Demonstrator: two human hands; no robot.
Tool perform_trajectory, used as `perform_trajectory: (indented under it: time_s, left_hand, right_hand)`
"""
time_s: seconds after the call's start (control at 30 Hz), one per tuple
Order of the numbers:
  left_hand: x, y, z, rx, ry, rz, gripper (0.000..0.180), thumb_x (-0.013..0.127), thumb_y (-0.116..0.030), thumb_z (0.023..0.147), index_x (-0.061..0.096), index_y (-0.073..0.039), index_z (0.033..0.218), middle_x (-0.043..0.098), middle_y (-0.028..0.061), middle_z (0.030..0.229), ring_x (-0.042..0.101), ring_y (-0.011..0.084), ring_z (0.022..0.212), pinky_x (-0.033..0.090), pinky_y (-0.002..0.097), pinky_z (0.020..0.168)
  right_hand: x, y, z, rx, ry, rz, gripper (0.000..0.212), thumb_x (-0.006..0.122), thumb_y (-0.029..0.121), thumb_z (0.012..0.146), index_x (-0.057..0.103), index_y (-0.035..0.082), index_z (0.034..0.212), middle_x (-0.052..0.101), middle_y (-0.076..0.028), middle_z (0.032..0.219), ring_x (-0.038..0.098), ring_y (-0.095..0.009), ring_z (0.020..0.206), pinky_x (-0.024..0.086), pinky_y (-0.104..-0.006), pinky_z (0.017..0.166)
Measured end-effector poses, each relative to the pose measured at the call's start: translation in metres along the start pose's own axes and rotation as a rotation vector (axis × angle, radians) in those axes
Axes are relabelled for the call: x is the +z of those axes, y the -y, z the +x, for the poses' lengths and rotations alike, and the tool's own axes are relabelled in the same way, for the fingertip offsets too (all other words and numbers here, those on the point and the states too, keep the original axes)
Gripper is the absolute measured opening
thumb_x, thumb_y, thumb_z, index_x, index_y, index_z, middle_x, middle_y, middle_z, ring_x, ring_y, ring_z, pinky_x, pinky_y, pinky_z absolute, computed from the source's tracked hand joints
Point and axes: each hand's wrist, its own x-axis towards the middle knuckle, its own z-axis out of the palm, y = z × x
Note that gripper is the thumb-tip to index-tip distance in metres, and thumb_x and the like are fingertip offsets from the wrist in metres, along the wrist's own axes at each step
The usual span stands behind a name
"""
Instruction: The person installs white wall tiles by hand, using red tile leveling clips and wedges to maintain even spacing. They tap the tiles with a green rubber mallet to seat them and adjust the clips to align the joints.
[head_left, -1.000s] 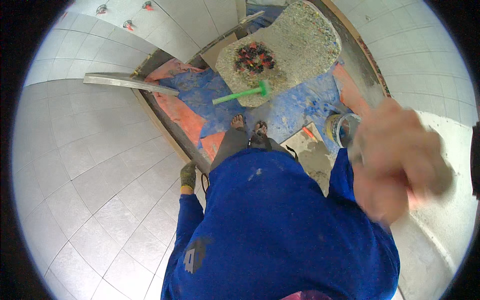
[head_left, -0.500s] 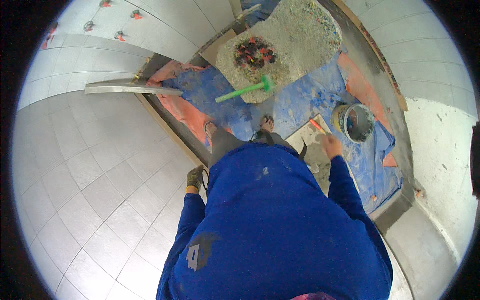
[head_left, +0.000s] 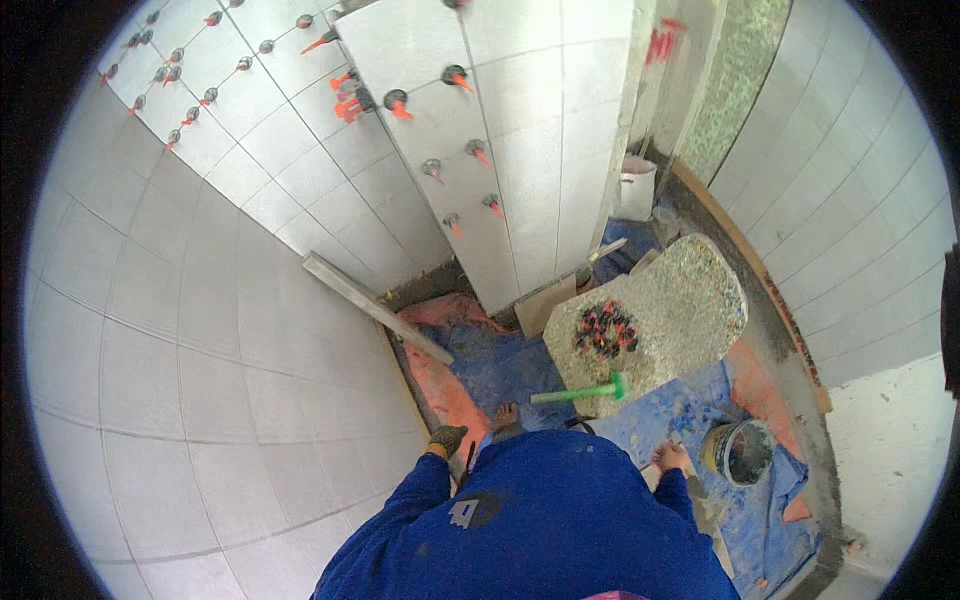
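Observation:
My left hand, in a dark knitted glove with a yellowish cuff, is beside my left side, near the edge of the tiled floor. A dark strap hangs next to it; the glove's finger shape is too small to tell. My bare right hand is low at my right, its fingers curled, above a pale board smeared with grey mortar. What it grips, if anything, is hidden. Right of it stands a mortar-stained bucket. Ahead lies a green mallet, its head on a speckled slab.
A pile of red-and-black tile levelling clips lies on the slab. Blue sheeting covers the floor there. A long metal straightedge rests across the tile edge. Levelling clips stick out of the tiled wall. A white bag stands behind.
My view has tilted up, bringing more of the tiled wall in. The orange stick-like thing by my right hand no longer shows. The mallet and bucket appear lower in view.

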Motion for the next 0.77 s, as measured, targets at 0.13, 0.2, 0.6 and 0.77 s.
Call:
perform_trajectory:
  time_s: [0.13, 0.2, 0.6, 0.77]
  left_hand:
    - [-0.003, 0.058, 0.047, 0.127, -0.057, 0.14, 0.039, 0.047, -0.036, 0.096, 0.068, -0.014, 0.121, 0.069, 0.0088, 0.119, 0.065, 0.0299, 0.105, 0.047, 0.0484, 0.093]
    - [-0.007, 0.083, 0.052, 0.143, -0.173, -0.008, 0.038, 0.046, -0.034, 0.097, 0.07, -0.016, 0.119, 0.069, 0.0077, 0.119, 0.067, 0.0286, 0.104, 0.048, 0.0504, 0.094]
    - [-0.005, 0.165, 0.09, 0.118, -0.26, 0.076, 0.036, 0.047, -0.021, 0.092, 0.068, -0.018, 0.121, 0.07, 0.009, 0.116, 0.066, 0.0296, 0.102, 0.05, 0.0477, 0.091]
    - [-0.011, 0.174, 0.068, -0.018, -0.009, 0.047, 0.039, 0.052, -0.024, 0.091, 0.064, -0.016, 0.127, 0.065, 0.013, 0.125, 0.063, 0.0292, 0.113, 0.048, 0.0463, 0.097]
  right_hand:
    - [0.045, 0.138, -0.026, -0.114, -0.083, 0.216, 0.021, 0.071, 0.019, 0.076, 0.073, 0.008, 0.093, 0.07, -0.012, 0.076, 0.069, -0.027, 0.074, 0.056, -0.0414, 0.067]
    - [0.053, 0.174, -0.034, -0.174, -0.159, -0.041, 0.016, 0.073, 0.017, 0.072, 0.074, 0.009, 0.087, 0.071, -0.012, 0.079, 0.069, -0.027, 0.075, 0.056, -0.0397, 0.07]
    - [0.081, 0.115, -0.144, 0.222, -0.263, -0.418, 0.012, 0.071, 0.02, 0.069, 0.078, 0.018, 0.079, 0.073, -0.017, 0.087, 0.071, -0.031, 0.09, 0.056, -0.04, 0.084]
    - [0.09, 0.124, -0.133, 0.146, -0.505, -0.477, 0.021, 0.066, 0.024, 0.076, 0.075, 0.007, 0.083, 0.072, -0.018, 0.076, 0.072, -0.034, 0.074, 0.057, -0.0432, 0.071]
